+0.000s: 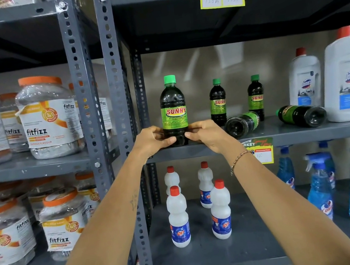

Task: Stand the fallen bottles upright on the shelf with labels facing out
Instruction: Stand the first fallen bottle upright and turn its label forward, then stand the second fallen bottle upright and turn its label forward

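A dark Sunny bottle [173, 107] with a green cap stands upright at the front left of the grey shelf [283, 136], its green label facing out. My left hand [151, 141] and my right hand [206, 135] grip its base from either side. Two more Sunny bottles [217, 101] [256, 95] stand upright further back. Two Sunny bottles lie on their sides: one [242, 123] with its base toward me, the other [302, 115] beside the white bottles.
Tall white Domex bottles [305, 81] stand at the shelf's right end. Below are white red-capped bottles [178, 218] and blue spray bottles [319, 188]. The left rack holds Fitfizz jars [48, 117]. A perforated steel upright [115, 73] separates the racks. Price tags hang from shelf edges.
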`<control>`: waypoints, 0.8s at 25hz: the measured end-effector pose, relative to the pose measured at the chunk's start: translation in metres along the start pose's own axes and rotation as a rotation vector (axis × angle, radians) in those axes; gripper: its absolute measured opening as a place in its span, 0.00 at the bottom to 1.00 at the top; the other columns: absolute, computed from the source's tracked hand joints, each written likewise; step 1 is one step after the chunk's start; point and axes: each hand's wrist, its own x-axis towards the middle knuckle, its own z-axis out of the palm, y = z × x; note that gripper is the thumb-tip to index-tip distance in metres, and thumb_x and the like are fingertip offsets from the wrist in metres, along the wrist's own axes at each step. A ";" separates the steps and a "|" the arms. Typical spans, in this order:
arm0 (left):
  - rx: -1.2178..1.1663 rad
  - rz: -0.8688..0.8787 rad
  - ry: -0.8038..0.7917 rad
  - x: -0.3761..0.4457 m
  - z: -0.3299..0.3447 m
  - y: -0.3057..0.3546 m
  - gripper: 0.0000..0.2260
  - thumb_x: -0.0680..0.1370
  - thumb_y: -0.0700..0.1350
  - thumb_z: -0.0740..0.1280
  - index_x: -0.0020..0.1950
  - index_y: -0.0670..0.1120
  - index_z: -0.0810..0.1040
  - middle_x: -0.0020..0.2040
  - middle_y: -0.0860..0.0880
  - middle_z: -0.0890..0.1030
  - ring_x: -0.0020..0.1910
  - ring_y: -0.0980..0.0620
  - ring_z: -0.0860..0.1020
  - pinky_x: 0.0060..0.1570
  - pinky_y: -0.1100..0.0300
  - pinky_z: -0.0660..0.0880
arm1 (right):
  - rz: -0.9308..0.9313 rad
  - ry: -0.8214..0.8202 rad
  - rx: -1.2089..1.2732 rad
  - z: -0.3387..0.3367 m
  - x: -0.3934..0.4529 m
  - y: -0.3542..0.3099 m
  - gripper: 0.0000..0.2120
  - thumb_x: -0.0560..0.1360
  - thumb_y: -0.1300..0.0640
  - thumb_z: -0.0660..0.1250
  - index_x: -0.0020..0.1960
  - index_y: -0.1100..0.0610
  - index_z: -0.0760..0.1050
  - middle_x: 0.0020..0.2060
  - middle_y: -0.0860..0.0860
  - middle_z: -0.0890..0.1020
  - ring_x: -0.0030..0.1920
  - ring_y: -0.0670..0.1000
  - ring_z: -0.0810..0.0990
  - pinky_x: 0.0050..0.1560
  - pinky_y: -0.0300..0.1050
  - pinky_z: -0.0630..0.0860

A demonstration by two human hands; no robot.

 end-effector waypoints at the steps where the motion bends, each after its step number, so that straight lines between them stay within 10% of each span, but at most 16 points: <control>1: -0.001 -0.004 -0.009 -0.001 -0.001 0.001 0.26 0.68 0.50 0.77 0.62 0.44 0.75 0.56 0.47 0.82 0.56 0.51 0.79 0.61 0.53 0.73 | 0.003 -0.008 0.001 0.000 -0.001 0.000 0.18 0.75 0.69 0.67 0.65 0.66 0.73 0.61 0.60 0.79 0.64 0.56 0.76 0.68 0.50 0.70; 4: 0.002 0.017 0.089 -0.008 0.004 0.004 0.22 0.71 0.53 0.74 0.59 0.44 0.75 0.52 0.50 0.81 0.52 0.53 0.78 0.54 0.58 0.73 | -0.034 0.054 -0.100 -0.005 -0.007 -0.001 0.18 0.75 0.64 0.67 0.65 0.65 0.73 0.60 0.59 0.80 0.61 0.55 0.78 0.66 0.48 0.73; 8: 0.062 0.375 0.676 -0.029 0.037 -0.004 0.16 0.82 0.52 0.56 0.44 0.41 0.73 0.37 0.47 0.74 0.35 0.50 0.71 0.38 0.54 0.68 | -0.300 0.492 -0.487 -0.025 -0.021 -0.021 0.12 0.76 0.56 0.64 0.45 0.62 0.82 0.44 0.58 0.86 0.46 0.57 0.82 0.52 0.46 0.77; 11: 0.348 0.687 0.595 -0.033 0.074 -0.004 0.12 0.81 0.48 0.56 0.44 0.42 0.73 0.40 0.48 0.72 0.38 0.49 0.69 0.40 0.58 0.64 | -0.296 0.748 -0.687 -0.053 -0.020 -0.039 0.20 0.76 0.47 0.61 0.42 0.64 0.80 0.43 0.62 0.83 0.45 0.61 0.80 0.48 0.47 0.75; 15: 0.625 0.814 0.491 -0.029 0.128 0.017 0.15 0.80 0.49 0.57 0.56 0.40 0.76 0.53 0.44 0.79 0.51 0.44 0.76 0.50 0.55 0.70 | 0.250 0.549 -0.870 -0.086 -0.016 -0.032 0.43 0.70 0.35 0.64 0.71 0.66 0.60 0.68 0.63 0.66 0.68 0.62 0.65 0.64 0.52 0.67; 20: 0.920 0.599 0.413 -0.019 0.160 0.004 0.24 0.81 0.55 0.52 0.62 0.39 0.74 0.57 0.42 0.79 0.55 0.41 0.77 0.55 0.49 0.70 | 0.315 0.283 -0.859 -0.117 -0.020 -0.036 0.35 0.70 0.37 0.60 0.66 0.61 0.70 0.64 0.59 0.73 0.62 0.61 0.74 0.64 0.50 0.72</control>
